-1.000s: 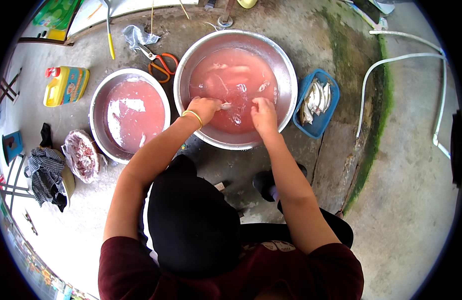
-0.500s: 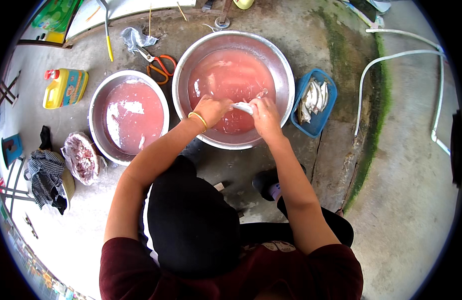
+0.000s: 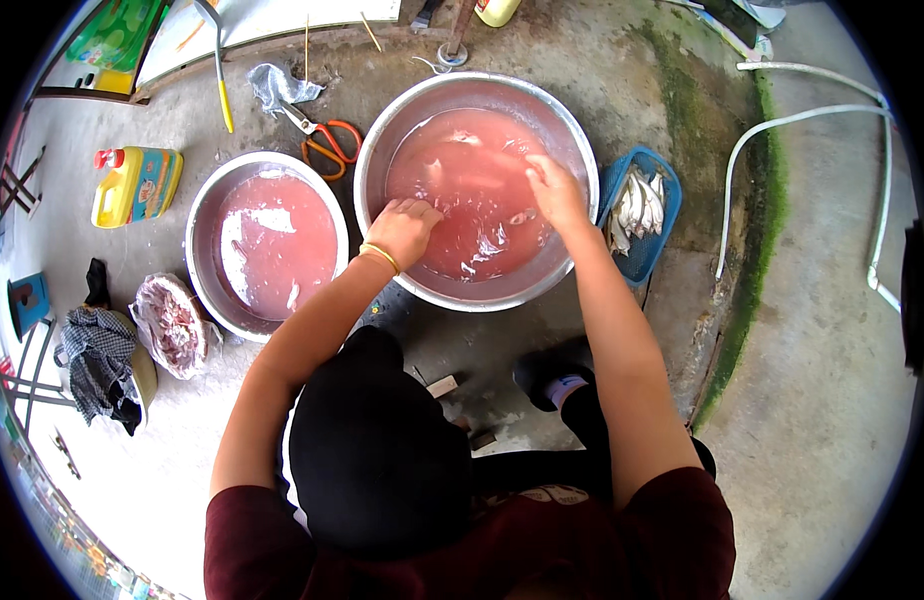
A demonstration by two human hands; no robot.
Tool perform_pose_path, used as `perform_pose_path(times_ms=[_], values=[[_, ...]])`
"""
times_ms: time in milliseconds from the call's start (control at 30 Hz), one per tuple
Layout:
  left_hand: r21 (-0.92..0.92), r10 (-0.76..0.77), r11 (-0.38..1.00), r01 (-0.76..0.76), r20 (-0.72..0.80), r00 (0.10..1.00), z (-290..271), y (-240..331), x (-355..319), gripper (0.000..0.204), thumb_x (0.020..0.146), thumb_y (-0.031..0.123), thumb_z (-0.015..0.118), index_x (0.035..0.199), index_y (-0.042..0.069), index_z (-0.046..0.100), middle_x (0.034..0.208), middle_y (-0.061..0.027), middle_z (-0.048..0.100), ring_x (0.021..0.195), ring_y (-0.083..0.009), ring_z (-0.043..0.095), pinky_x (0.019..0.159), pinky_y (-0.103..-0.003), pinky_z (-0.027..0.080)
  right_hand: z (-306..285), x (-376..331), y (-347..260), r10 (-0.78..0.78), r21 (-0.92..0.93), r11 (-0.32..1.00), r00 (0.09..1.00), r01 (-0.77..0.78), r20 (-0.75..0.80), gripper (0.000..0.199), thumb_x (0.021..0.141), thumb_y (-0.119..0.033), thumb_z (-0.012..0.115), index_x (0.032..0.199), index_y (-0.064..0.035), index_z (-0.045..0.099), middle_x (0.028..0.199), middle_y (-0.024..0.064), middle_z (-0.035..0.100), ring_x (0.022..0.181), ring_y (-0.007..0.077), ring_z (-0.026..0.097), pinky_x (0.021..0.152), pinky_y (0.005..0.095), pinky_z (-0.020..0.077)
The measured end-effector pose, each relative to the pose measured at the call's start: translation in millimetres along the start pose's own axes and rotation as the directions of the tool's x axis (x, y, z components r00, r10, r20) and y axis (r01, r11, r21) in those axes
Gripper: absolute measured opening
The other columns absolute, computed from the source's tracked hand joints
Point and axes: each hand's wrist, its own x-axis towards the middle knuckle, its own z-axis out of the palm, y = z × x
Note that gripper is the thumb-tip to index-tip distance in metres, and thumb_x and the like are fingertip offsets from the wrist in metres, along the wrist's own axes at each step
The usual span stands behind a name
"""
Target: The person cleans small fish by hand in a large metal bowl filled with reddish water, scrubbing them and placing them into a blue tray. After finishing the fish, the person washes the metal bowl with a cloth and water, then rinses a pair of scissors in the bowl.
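Observation:
A wide metal basin (image 3: 366,150) holds cloudy pink water (image 3: 482,185), with pale pieces just under or at the surface. Over its near left side is my left hand (image 3: 404,232), a yellow bangle on the wrist; its fingers are curled together, and I cannot see what, if anything, they hold. At the right side of the water my right hand (image 3: 559,195) has its fingers stretched out, with nothing visible in them. White ripples and bubbles (image 3: 492,240) show between the hands. Small silvery fish (image 3: 639,205) lie in a blue plastic basket (image 3: 637,262) to the right.
Left of the big basin stands a smaller metal basin (image 3: 195,235) of pink water. Orange-handled scissors (image 3: 334,150) lie behind it. Further left are a yellow jug (image 3: 142,187) and a lined container of fish scraps (image 3: 172,330). A white hose (image 3: 727,190) runs along the right.
The fish stretched between both hands is out of them now. My hands have parted: the right moved right and up and opened, the left moved slightly left and down.

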Motion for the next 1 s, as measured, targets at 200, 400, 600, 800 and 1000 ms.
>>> perform_pose_path(times_ms=[200,400,600,800,1000], values=[[-0.033,0.006,0.999,-0.004,0.064,0.998,-9,3,0,0.018,0.079,0.008,0.056,0.092,0.011,0.067,0.093,-0.0052,0.066,0.093,-0.0248,0.063,0.086,-0.037,0.048,60,15,-34,0.186,-0.339,0.924,0.983,-0.176,-0.003,0.03,0.086,-0.014,0.061,0.115,-0.0119,0.056,0.114,0.0172,0.059,0.113,0.0359,0.053,0.095,0.0457,0.0452],[-0.011,-0.031,0.999,0.032,0.114,0.993,-8,4,2,0.018,0.08,0.01,0.055,0.094,0.012,0.067,0.093,-0.0057,0.066,0.092,-0.0245,0.063,0.085,-0.037,0.048,72,-9,-7,0.233,-0.101,0.969,0.971,-0.227,0.058,0.029,0.091,-0.012,0.053,0.119,-0.0084,0.056,0.101,0.0187,0.062,0.099,0.0336,0.06,0.086,0.0409,0.0476],[-0.64,-0.355,0.605,0.473,0.314,0.88,-10,8,12,0.028,0.089,0.013,0.06,0.116,0.011,0.064,0.106,-0.0059,0.067,0.091,-0.0179,0.063,0.083,-0.03,0.048,23,-47,-78,0.37,0.756,0.155,0.747,-0.636,0.553,0.029,0.099,-0.023,0.052,0.12,-0.0036,0.056,0.085,0.0074,0.06,0.065,0.011,0.053,0.054,0.024,0.044],[-0.764,-0.003,-0.298,0.573,0.601,0.799,-20,21,17,0.033,0.092,0.023,0.065,0.123,0.012,0.06,0.103,0.0015,0.066,0.088,-0.0077,0.056,0.08,-0.025,0.045,10,-93,-114,0.038,0.631,-0.285,0.649,-0.722,0.76,0.028,0.1,-0.025,0.049,0.114,-0.0021,0.057,0.089,0.0088,0.062,0.071,0.013,0.055,0.061,0.0232,0.0451],[-0.802,-0.112,-0.347,0.486,0.55,0.827,-11,15,12,0.015,0.093,0.017,0.062,0.105,0.009,0.067,0.103,-0.0044,0.068,0.089,-0.0114,0.061,0.082,-0.028,0.048,-10,-101,-131,0.064,0.704,-0.022,0.701,-0.71,0.71,0.038,0.099,-0.017,0.045,0.13,0.0047,0.047,0.117,0.0162,0.061,0.098,0.0223,0.064,0.085,0.0338,0.0521]])
